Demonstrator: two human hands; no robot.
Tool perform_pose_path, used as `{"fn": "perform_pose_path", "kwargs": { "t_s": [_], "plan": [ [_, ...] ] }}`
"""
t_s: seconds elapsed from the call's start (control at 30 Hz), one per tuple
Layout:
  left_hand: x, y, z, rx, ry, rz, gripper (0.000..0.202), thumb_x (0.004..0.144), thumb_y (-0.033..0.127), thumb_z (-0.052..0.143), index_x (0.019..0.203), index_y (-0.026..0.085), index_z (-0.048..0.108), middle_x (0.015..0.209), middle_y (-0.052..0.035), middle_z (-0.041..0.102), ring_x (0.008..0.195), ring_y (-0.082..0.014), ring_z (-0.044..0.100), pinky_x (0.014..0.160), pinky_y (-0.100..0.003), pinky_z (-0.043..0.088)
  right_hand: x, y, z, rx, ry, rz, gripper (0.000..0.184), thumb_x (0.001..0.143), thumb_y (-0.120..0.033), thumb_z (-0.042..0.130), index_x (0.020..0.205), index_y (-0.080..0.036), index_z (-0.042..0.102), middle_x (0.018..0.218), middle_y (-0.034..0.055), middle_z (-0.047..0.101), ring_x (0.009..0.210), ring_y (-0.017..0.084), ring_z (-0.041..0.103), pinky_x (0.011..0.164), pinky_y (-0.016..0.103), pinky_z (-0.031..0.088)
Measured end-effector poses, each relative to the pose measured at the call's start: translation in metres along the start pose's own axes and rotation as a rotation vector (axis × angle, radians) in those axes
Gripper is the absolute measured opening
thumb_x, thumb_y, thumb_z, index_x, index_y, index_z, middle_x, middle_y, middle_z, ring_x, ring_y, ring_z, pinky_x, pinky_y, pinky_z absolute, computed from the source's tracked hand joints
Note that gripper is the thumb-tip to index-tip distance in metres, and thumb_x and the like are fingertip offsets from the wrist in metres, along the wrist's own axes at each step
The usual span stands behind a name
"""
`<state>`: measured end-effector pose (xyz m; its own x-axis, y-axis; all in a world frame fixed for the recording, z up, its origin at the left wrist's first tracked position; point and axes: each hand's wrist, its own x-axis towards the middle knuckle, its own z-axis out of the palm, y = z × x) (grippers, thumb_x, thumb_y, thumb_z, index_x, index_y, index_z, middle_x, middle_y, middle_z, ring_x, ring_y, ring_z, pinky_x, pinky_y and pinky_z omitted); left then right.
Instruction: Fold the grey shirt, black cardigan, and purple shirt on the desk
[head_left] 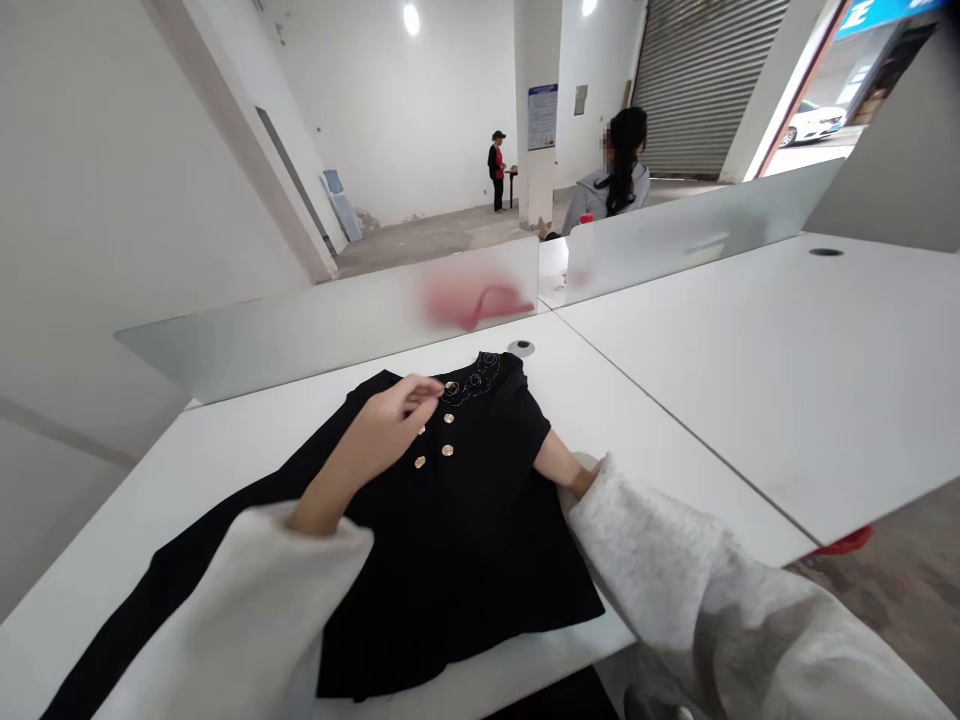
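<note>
A black long-sleeved top (pixel 457 560) lies spread on the white table, with gold buttons down its upper front and beaded swirls along the neckline. My left hand (pixel 397 415) is over the chest, palm turned sideways. Its fingers curl loosely towards the thumb near the top button (pixel 450 386), and nothing shows between them. My right hand (pixel 559 462) goes into the top's right-side sleeve or under its cloth; only the wrist is visible, and the fingers are hidden. The other sleeve (pixel 202 535) stretches down to the lower left.
Frosted dividers (pixel 360 315) border the far side of the white table (pixel 697 350); a blurred red thing (pixel 469 300) shows through one. A cable hole (pixel 521 347) lies just beyond the collar. Past the dividers are a person in grey (pixel 630 180) and a person in a cap (pixel 496 170).
</note>
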<state>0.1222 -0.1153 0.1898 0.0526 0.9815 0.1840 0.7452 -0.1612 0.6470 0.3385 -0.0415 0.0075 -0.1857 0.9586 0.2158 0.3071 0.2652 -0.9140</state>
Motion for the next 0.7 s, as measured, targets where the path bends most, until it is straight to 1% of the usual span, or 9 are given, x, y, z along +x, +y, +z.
{"fn": "perform_pose_path", "kwargs": {
  "t_s": [0.1,0.17,0.2,0.23,0.33,0.4,0.5,0.6,0.7],
  "plan": [
    [0.084,-0.004,0.056,0.224,-0.072,0.052,0.023,0.087,0.027,0.045,0.103,0.023,0.061,0.105,-0.0031,0.069,0.097,-0.0180,0.063,0.086,-0.028,0.046,-0.006,-0.011,-0.024,-0.180,-0.045,-0.131,0.009,0.072,-0.023,0.054,0.062,-0.022,0.054,0.055,0.0008,0.053,0.058,0.018,0.053,0.065,0.032,0.042],
    [0.120,-0.006,0.095,0.356,-0.091,0.045,0.025,0.089,0.026,0.041,0.104,0.023,0.061,0.102,-0.0056,0.070,0.094,-0.0201,0.064,0.082,-0.030,0.046,-0.006,-0.017,-0.038,-0.368,-0.005,-0.276,0.007,0.075,-0.023,0.048,0.072,-0.021,0.053,0.061,0.0010,0.053,0.059,0.017,0.051,0.065,0.030,0.042],
    [0.133,-0.007,0.112,0.387,-0.099,0.038,0.026,0.089,0.028,0.041,0.104,0.022,0.061,0.100,-0.0070,0.070,0.091,-0.0214,0.064,0.079,-0.030,0.046,-0.006,-0.018,-0.042,-0.454,0.019,-0.345,0.009,0.076,-0.022,0.046,0.080,-0.020,0.053,0.069,0.0027,0.055,0.065,0.018,0.053,0.066,0.030,0.042],
    [0.142,-0.007,0.127,0.401,-0.108,0.030,0.026,0.089,0.031,0.042,0.104,0.021,0.061,0.096,-0.0085,0.071,0.088,-0.0229,0.065,0.076,-0.031,0.047,-0.004,-0.017,-0.046,-0.522,0.028,-0.397,0.017,0.074,-0.019,0.046,0.089,-0.018,0.052,0.079,0.0052,0.057,0.072,0.019,0.054,0.068,0.030,0.043],
    [0.160,-0.010,0.160,0.425,-0.142,0.007,0.032,0.086,0.040,0.047,0.103,0.016,0.061,0.088,-0.0134,0.071,0.084,-0.0275,0.066,0.072,-0.034,0.047,0.006,-0.009,-0.048,-0.626,-0.038,-0.411,0.042,0.064,-0.012,0.047,0.106,-0.016,0.046,0.101,0.0110,0.056,0.087,0.022,0.054,0.074,0.032,0.044],
    [0.168,-0.014,0.174,0.436,-0.154,-0.014,0.037,0.084,0.043,0.050,0.103,0.013,0.061,0.089,-0.0173,0.070,0.086,-0.0311,0.066,0.074,-0.038,0.047,0.013,0.000,-0.046,-0.641,-0.060,-0.343,0.043,0.065,-0.010,0.046,0.107,-0.017,0.044,0.098,0.0100,0.057,0.084,0.022,0.055,0.072,0.032,0.043],
    [0.178,-0.023,0.187,0.417,-0.143,-0.047,0.035,0.082,0.041,0.053,0.098,0.012,0.062,0.092,-0.0199,0.068,0.094,-0.0339,0.064,0.080,-0.041,0.045,0.022,0.010,-0.043,-0.553,-0.050,-0.242,0.039,0.070,-0.009,0.041,0.108,-0.018,0.041,0.085,0.0048,0.057,0.072,0.019,0.054,0.063,0.028,0.040],
    [0.185,-0.035,0.191,0.354,-0.114,-0.087,0.025,0.081,0.036,0.055,0.091,0.015,0.063,0.091,-0.0178,0.068,0.094,-0.0327,0.063,0.081,-0.040,0.044,0.025,0.013,-0.042,-0.455,-0.095,-0.215,0.045,0.068,-0.008,0.040,0.111,-0.020,0.037,0.075,-0.0005,0.054,0.061,0.016,0.051,0.055,0.024,0.035],
    [0.192,-0.051,0.187,0.262,-0.048,-0.149,0.019,0.083,0.031,0.051,0.091,0.017,0.061,0.091,-0.0141,0.068,0.089,-0.0288,0.064,0.075,-0.035,0.044,0.023,0.010,-0.041,-0.413,-0.066,-0.199,0.042,0.068,-0.009,0.039,0.108,-0.021,0.036,0.068,-0.0037,0.049,0.054,0.016,0.048,0.052,0.024,0.031]
  ]
}}
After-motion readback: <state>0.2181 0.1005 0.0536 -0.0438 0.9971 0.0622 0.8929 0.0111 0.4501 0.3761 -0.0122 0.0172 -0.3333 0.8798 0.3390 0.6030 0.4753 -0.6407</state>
